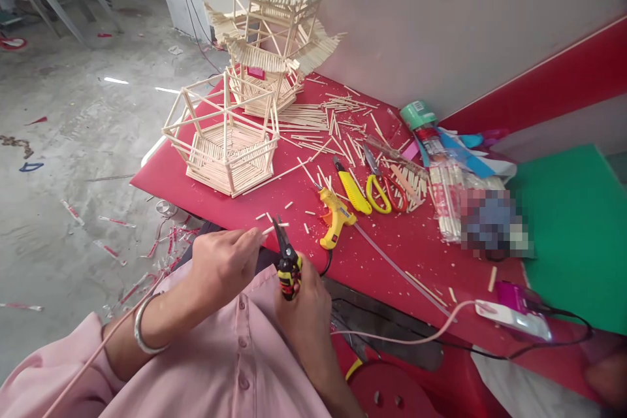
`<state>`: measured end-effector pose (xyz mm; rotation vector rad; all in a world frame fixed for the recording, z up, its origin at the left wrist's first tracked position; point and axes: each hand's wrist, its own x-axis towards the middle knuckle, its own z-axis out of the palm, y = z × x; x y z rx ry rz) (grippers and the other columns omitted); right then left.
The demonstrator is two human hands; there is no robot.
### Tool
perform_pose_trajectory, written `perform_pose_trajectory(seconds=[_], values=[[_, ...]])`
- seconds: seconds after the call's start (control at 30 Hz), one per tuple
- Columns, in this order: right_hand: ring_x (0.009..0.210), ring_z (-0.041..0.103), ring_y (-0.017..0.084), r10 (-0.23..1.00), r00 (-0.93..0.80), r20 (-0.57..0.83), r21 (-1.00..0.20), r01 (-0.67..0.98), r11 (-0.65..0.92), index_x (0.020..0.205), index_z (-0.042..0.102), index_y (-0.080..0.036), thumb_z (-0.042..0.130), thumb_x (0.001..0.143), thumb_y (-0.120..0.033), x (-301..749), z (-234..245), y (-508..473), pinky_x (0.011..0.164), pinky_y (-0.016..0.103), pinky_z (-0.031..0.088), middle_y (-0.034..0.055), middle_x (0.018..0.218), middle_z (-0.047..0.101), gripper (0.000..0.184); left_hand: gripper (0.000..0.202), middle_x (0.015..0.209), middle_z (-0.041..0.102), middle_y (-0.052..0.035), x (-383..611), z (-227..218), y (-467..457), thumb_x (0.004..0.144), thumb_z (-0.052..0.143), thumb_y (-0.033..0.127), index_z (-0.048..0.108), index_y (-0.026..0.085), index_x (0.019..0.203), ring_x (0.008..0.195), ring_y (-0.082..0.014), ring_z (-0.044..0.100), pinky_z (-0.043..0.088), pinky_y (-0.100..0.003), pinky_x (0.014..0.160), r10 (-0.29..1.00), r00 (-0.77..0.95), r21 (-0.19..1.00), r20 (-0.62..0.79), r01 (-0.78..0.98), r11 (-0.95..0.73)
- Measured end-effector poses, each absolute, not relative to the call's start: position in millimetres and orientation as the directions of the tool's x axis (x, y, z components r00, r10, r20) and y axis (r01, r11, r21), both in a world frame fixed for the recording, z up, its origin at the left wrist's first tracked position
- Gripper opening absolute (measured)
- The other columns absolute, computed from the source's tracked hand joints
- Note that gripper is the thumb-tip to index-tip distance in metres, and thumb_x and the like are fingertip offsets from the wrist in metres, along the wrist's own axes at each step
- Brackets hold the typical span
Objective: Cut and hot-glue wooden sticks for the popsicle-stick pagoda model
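My left hand (223, 262) pinches a short thin wooden stick (271, 229) near the front edge of the red table (416, 241). My right hand (304, 307) is closed around the yellow-and-black handles of small cutters (287, 261), whose dark blades meet the stick's end. A yellow glue gun (336, 219) lies just beyond the cutters. A hexagonal stick frame (225, 144) stands farther back on the left, in front of a tall stick pagoda model (274, 32).
Loose sticks (337, 130) litter the table's middle. A yellow utility knife (353, 191), scissors (379, 186) and a packet of sticks (448, 189) lie to the right. A green sheet (573, 228) covers the far right. A phone with cables (514, 313) rests near the front.
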<state>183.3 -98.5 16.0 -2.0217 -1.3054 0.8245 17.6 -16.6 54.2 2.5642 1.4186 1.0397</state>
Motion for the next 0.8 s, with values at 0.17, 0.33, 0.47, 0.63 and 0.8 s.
perform_pose_trajectory(seconds=[0.17,0.33,0.47,0.63,0.8], values=[[0.06,0.052,0.015,0.841,0.136,-0.523,-0.847,0.028,-0.531,0.104,0.064,-0.021,0.062,0.061,-0.018,195,17,-96,0.058,0.027,0.041,-0.0016,0.073,0.059,0.043,0.028,0.06,0.063,0.0006,14,41,-8,0.097,0.045,0.026,0.061,0.02,0.075,0.053,-0.011,0.054,0.029,-0.023,0.05,0.868,0.304,0.457,0.393,0.755,-0.471],[0.059,0.051,0.012,0.728,-0.275,-0.628,-0.399,-0.689,-0.604,0.103,0.065,-0.019,0.062,0.058,-0.017,196,19,-83,0.058,0.025,0.044,-0.0011,0.075,0.058,0.046,0.026,0.069,0.064,-0.0014,13,17,-1,0.098,0.038,0.024,0.059,0.02,0.082,0.062,-0.0146,0.059,0.035,-0.025,0.056,0.925,0.283,0.451,0.252,0.811,-0.372],[0.066,0.055,0.016,0.723,-0.38,-0.577,-0.222,-0.779,-0.586,0.101,0.066,-0.021,0.06,0.062,-0.02,196,24,-76,0.065,0.03,0.048,0.0011,0.077,0.061,0.04,0.025,0.068,0.061,-0.0011,15,9,-3,0.099,0.041,0.027,0.059,0.02,0.082,0.064,-0.0154,0.056,0.036,-0.027,0.059,0.916,0.31,0.41,0.254,0.824,-0.392],[0.07,0.056,0.016,0.731,-0.434,-0.527,-0.205,-0.77,-0.605,0.106,0.065,-0.02,0.061,0.061,-0.022,199,25,-79,0.07,0.032,0.049,0.0025,0.079,0.062,0.045,0.023,0.077,0.06,-0.0035,17,0,-3,0.094,0.051,0.023,0.064,0.022,0.076,0.072,-0.0166,0.053,0.036,-0.028,0.059,0.86,0.315,0.32,0.401,0.832,-0.454],[0.072,0.056,0.015,0.778,-0.373,-0.506,-0.307,-0.765,-0.566,0.107,0.065,-0.022,0.063,0.062,-0.018,199,21,-78,0.073,0.031,0.048,0.0014,0.085,0.062,0.045,0.02,0.079,0.06,-0.0041,19,-12,-5,0.091,0.051,0.015,0.069,0.021,0.087,0.072,-0.0161,0.053,0.041,-0.026,0.06,0.851,0.296,0.328,0.433,0.828,-0.455]])
